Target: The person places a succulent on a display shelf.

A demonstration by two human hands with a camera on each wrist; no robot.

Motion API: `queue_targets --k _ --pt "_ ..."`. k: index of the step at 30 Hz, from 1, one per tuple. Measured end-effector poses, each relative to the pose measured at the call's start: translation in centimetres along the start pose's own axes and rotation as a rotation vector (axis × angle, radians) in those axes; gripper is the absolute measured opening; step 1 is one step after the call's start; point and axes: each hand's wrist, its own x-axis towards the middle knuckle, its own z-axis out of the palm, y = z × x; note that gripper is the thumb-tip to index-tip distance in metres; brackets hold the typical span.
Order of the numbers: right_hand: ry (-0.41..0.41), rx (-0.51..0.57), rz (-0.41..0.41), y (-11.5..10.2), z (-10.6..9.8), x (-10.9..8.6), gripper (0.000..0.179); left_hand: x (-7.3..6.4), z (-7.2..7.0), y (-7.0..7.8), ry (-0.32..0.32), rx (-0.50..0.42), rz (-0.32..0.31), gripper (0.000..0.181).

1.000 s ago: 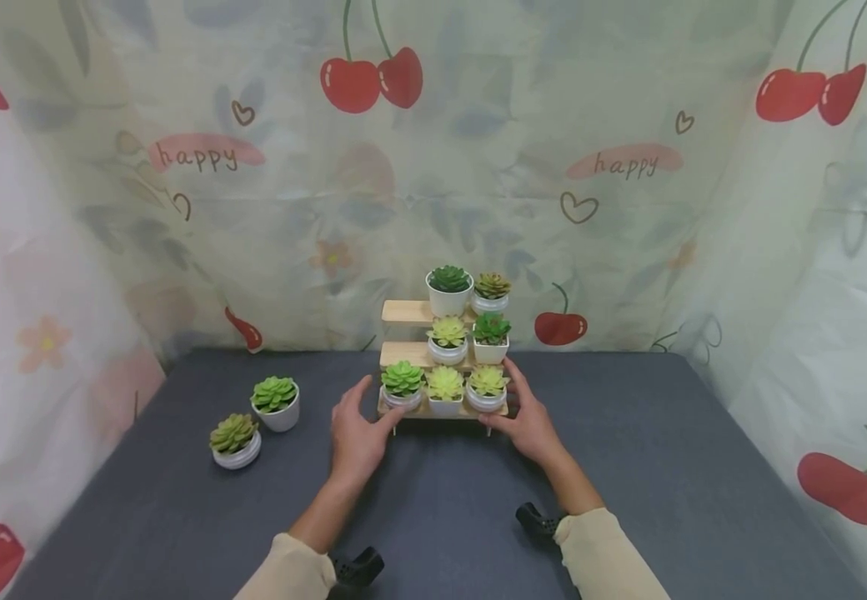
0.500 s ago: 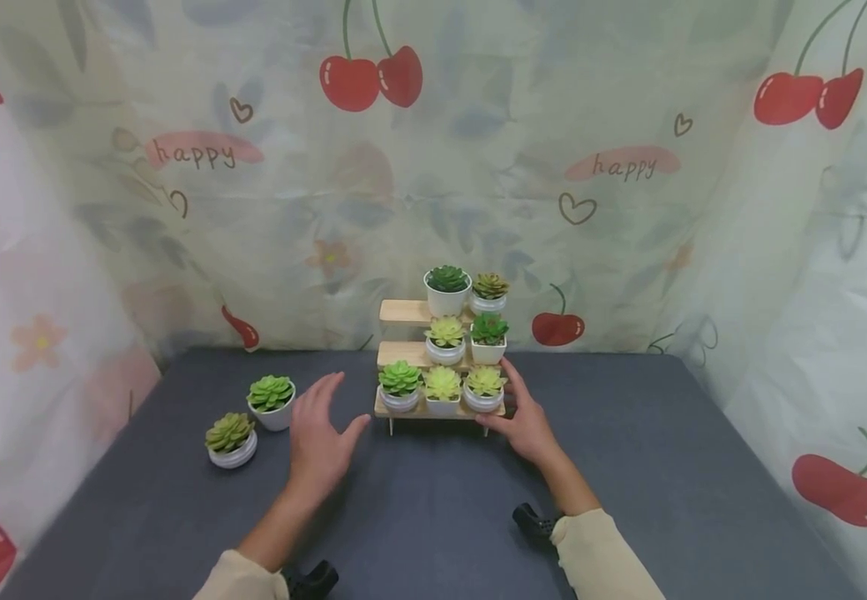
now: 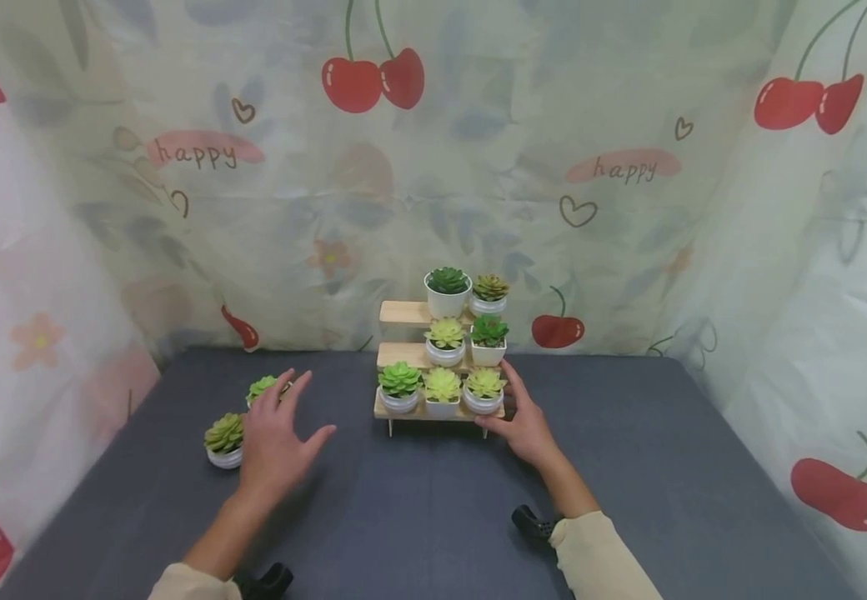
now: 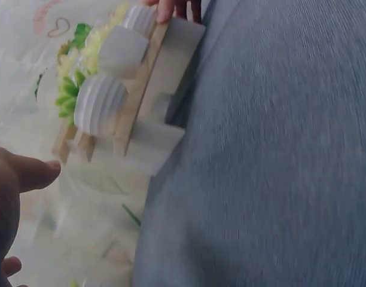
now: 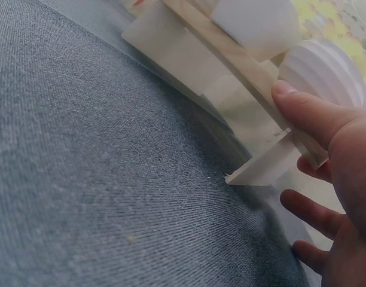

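Observation:
My left hand (image 3: 276, 442) is open, its fingers spread, over the table beside two potted succulents on the left. It partly hides the bright green succulent (image 3: 259, 389) in the head view. The olive-green succulent (image 3: 224, 433) in a white ribbed pot sits just left of the hand. At the three-tier wooden plant stand (image 3: 403, 313), my right hand (image 3: 527, 421) grips the right end of the lowest board. In the right wrist view its thumb (image 5: 296, 104) lies on the board beside a white ribbed pot (image 5: 323, 72), an index finger underneath.
Several potted succulents fill the stand: a dark green one (image 3: 448, 281) on top, a red-tipped one (image 3: 489, 331) in the middle, a bright green one (image 3: 399, 380) at the lower left. The dark table (image 3: 433, 517) ends at a cherry-print curtain (image 3: 433, 225).
My left hand has let go of the stand's left side and moved left to the two loose succulents, its fingers spreading. The right hand has stayed on the stand.

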Motion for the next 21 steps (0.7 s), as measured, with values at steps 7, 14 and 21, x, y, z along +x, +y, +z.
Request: queue_targets --k 7,14,21 --pt "-0.003 0.008 -0.002 0.0 0.0 0.0 0.102 0.0 -1.3 -2.5 -0.067 0.18 0.163 0.09" --pt "-0.006 0.003 0.001 0.0 0.1 0.0 0.102 -0.2 -2.4 -4.5 -0.111 0.211 0.149 0.09" --pt "-0.004 -0.002 0.009 0.0 0.0 0.0 0.102 -1.0 -3.5 -5.9 -0.111 0.232 0.076 0.089"
